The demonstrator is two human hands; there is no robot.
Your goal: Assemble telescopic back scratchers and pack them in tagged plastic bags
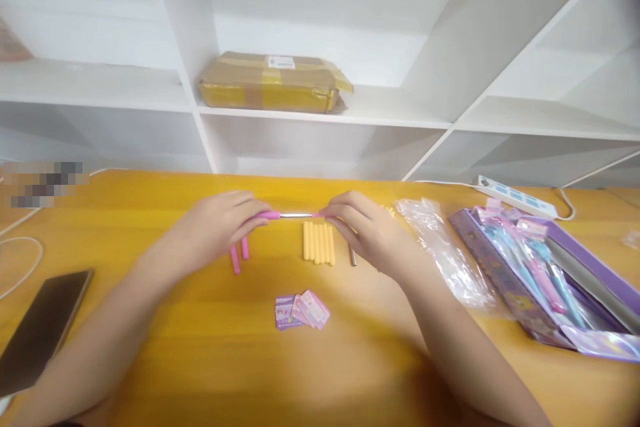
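Observation:
Both my hands grip a thin pink-and-silver stick (pixel 296 215), held level above the table. My left hand (pixel 220 217) pinches its thicker pink tube end. At the other end, a small pink part sits between the closed fingers of my right hand (pixel 364 225). Two pink tubes (pixel 235 259) lie just below my left hand. Several yellow sticks (pixel 319 243) lie side by side between the hands. A silver rod (pixel 353 256) rests partly hidden beneath my right hand. Nearer to me is a small fanned pile of pink and purple cards (pixel 303 311).
Crumpled clear plastic bags (pixel 445 250) lie to the right, beside a purple box (pixel 510 293) of wrapped pink and blue items. A power strip (pixel 517 196) is behind it. A dark phone (pixel 43 330) lies left. White shelves at the back hold a taped cardboard box (pixel 273 83).

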